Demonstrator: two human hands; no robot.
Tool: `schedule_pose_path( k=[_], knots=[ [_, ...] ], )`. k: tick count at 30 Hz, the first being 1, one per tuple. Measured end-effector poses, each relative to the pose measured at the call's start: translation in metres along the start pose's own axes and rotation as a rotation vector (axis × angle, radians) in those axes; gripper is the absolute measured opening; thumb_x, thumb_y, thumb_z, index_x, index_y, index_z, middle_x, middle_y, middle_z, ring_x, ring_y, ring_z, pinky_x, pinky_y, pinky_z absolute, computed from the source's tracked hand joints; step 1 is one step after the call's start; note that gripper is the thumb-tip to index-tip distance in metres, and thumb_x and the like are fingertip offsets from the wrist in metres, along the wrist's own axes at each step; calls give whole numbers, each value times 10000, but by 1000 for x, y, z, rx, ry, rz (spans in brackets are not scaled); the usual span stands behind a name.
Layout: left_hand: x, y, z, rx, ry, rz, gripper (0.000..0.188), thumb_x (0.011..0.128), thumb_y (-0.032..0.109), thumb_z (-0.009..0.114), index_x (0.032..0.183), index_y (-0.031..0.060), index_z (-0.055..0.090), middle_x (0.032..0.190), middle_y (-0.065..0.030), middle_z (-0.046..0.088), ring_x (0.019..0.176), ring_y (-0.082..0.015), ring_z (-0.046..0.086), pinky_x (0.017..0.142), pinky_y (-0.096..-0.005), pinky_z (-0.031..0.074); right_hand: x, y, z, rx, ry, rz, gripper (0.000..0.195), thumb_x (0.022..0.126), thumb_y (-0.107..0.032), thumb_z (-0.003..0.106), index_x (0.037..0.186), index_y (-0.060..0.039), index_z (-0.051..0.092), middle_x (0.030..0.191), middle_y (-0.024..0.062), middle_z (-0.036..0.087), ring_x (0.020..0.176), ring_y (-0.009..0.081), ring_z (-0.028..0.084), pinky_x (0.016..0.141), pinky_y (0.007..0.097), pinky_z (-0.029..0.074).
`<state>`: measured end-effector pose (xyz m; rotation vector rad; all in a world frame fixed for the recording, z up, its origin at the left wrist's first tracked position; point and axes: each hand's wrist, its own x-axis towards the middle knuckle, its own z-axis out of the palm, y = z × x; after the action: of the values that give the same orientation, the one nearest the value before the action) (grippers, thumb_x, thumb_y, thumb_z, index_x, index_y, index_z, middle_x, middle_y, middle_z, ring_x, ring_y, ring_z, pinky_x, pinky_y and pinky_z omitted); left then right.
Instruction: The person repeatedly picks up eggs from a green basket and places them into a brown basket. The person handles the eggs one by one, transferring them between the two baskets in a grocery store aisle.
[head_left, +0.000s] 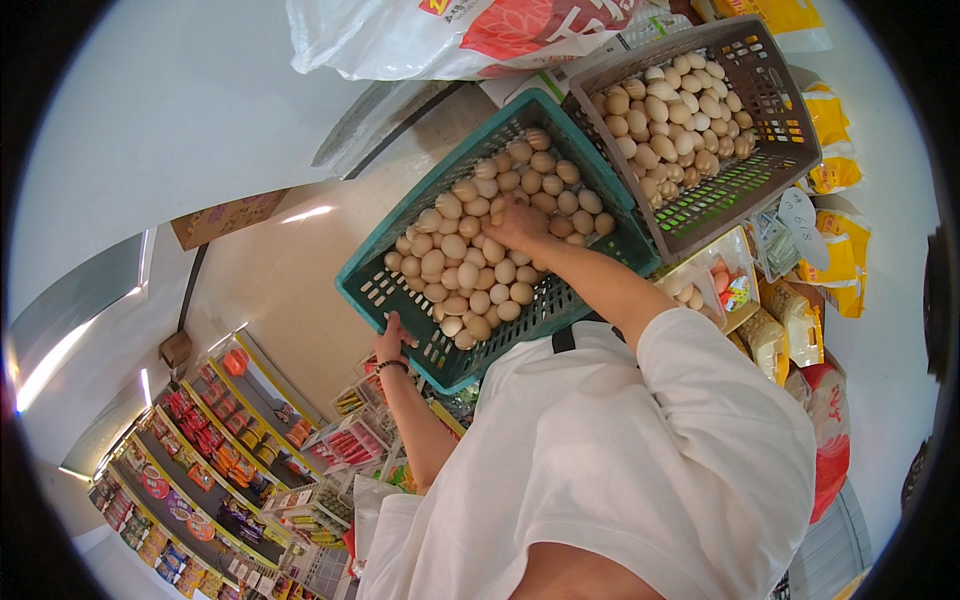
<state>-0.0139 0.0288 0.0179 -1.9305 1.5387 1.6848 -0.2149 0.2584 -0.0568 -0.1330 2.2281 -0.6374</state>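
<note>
A green plastic crate (365, 307) sits tilted before me with a wide layer of brown eggs (457, 262) in it. My left hand (392, 341), with a dark bead bracelet at the wrist, grips the crate's lower left corner. Deep among the eggs, my right hand (519, 225) reaches in from the right with its fingers curled down. An egg shows against its fingers, but whether the hand holds one is hidden. Against the green crate's upper right side stands a brown plastic crate (780, 150), also filled with eggs (679, 124).
A white and red plastic bag (420, 37) lies beyond the crates. Yellow packages (829, 112) and a tray with red-wrapped items (724, 281) are on the right. Snack shelves (225, 435) run along the lower left, and a cardboard box (225, 217) sits at the upper left.
</note>
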Motion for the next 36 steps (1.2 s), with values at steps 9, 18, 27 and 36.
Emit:
schedule_pose_path(
  k=[9,18,27,36],
  knots=[
    [3,-1,-1,51,-46,15,339,810,276,590,582,69,449,493,-35,417,437,-165,436,389,-306,392,5,-8,-19,-25,-140,-49,1023,569,-579,621,1324,-26,208,1172,229,456,1043,329,501,849,386,433],
    [10,-5,-4,62,-25,25,344,807,272,597,569,66,457,484,-42,428,429,-167,445,400,-310,405,9,-11,-14,44,-225,3,1003,568,-570,622,1327,-50,222,1240,201,406,1076,308,472,856,399,430],
    [8,-5,-4,54,-47,18,320,812,314,583,621,91,456,521,-11,423,457,-145,448,402,-291,399,2,-11,5,143,-109,-41,836,612,-536,612,1247,-61,348,1160,164,477,1036,297,492,845,385,428],
    [8,-5,-6,29,-72,6,313,795,268,616,604,74,461,484,-19,408,438,-149,440,396,-305,406,-1,-1,-7,374,-92,-206,770,620,-548,630,1202,-90,418,1077,116,542,962,279,530,741,363,468]
  ],
)
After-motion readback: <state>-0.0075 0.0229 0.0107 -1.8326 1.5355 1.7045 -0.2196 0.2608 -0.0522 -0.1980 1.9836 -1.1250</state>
